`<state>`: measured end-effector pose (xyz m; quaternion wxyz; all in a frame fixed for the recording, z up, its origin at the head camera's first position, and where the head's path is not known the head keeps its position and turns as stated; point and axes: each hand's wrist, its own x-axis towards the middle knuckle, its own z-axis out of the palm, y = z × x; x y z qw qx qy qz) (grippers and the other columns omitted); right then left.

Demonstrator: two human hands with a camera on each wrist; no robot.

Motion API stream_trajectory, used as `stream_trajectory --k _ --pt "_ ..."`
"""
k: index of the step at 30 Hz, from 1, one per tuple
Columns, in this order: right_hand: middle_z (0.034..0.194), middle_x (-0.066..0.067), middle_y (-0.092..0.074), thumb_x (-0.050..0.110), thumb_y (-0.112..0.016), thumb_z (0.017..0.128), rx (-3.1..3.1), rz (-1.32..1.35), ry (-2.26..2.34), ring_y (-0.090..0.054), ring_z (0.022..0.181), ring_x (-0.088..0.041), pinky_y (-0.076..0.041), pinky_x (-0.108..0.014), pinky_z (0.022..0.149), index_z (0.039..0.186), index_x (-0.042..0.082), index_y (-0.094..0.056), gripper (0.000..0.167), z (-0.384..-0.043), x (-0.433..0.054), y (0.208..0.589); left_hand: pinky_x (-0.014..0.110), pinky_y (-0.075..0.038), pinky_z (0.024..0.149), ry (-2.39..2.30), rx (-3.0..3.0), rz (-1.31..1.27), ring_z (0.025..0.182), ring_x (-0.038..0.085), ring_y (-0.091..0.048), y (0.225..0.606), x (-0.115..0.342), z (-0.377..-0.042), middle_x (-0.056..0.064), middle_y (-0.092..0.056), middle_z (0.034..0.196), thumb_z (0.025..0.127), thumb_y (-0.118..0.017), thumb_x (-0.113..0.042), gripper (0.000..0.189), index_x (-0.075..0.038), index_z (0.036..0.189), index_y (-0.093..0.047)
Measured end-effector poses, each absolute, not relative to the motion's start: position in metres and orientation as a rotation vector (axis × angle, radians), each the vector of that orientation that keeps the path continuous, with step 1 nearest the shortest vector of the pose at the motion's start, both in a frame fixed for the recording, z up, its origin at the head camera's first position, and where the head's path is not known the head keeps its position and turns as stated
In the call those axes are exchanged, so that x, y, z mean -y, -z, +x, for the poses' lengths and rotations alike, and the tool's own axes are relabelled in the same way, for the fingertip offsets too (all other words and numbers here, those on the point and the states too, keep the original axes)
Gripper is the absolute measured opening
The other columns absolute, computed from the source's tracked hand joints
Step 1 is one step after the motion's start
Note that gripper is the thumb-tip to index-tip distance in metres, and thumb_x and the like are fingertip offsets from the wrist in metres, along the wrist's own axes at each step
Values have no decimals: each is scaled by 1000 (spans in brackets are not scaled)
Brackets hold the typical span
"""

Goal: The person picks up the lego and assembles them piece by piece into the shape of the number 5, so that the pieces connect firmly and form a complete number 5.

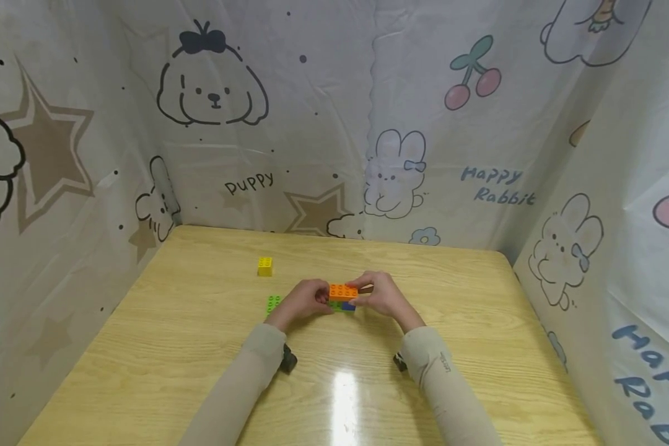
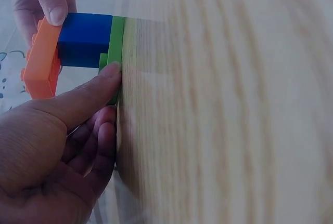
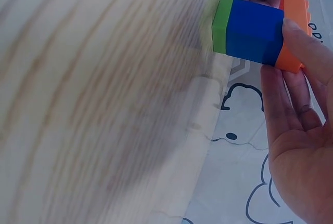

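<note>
My left hand pinches the green base between thumb and fingers at its left end, holding it down at the table. My right hand grasps the orange brick, thumb on its near side, fingertips on the far one. The orange brick lies across the top of the blue brick, touching it; I cannot tell whether it is fully seated. The blue brick stands on the right end of the green base, and the orange one overhangs leftward above the base's bare studs. This stack is near the middle of the table. I can make out no lettering on the bricks.

Just left of my left hand lies a light green piece, partly hidden; farther off, a yellow brick rests on the left.

On the far side, the printed cloth reads "PUPPY" left of centre and "Happy Rabbit" toward the right. On the right, nearer me, larger blue lettering shows "Hap" above "Rab", cut off by the edge. My right sleeve carries small dark lettering, too small to read surely.
</note>
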<state>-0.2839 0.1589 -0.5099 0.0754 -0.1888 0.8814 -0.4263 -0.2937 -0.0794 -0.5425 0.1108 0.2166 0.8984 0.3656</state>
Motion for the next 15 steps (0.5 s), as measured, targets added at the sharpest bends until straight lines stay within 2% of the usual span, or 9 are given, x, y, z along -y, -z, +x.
stream_trajectory --k 15 --pt "111 -6 -71 3 -86 83 -2640 -553 1308 -69 107 -24 -62 -34 92 119 8 -78 38 -284 -159 513 29 -50 76 -1084 -2648 640 80 13 -55 541 79 -292 -1 -64 89 85 -87 -15 22 -11 99 -69"
